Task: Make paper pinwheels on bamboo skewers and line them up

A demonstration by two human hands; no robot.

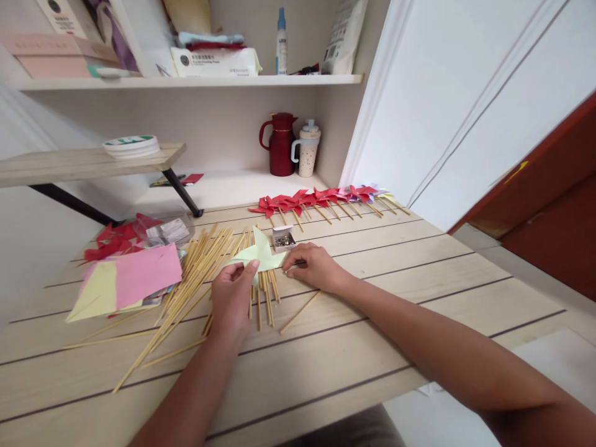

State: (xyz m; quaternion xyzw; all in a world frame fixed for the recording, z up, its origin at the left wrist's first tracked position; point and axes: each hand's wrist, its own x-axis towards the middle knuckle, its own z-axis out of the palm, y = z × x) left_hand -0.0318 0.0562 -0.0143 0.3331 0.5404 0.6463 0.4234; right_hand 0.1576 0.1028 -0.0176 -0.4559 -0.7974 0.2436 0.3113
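Currently we log the scene from left to right. At far left on the pale wooden worktop lie loose sheets of pink and yellow paper, with red paper pieces and a clear plastic bag just behind them. Next comes a spread pile of thin wooden sticks, fanned toward the near edge.

Our left hand rests over the sticks, thumb and fingers closed on the near edge of a pale yellow-green folded paper pinwheel. The pinwheel lies on top of the stick pile, between our two hands. Just behind it sits a small open box of pins.

Our right hand lies flat-ish on the worktop, fingertips pinched together at the right point of the pinwheel; whether they grip a pin we cannot tell. One stick lies loose beneath that wrist.

Further back and right, a row of finished pinwheels, mostly red, lies on the worktop. A dark red jug and a speckled cup stand against the wall behind.
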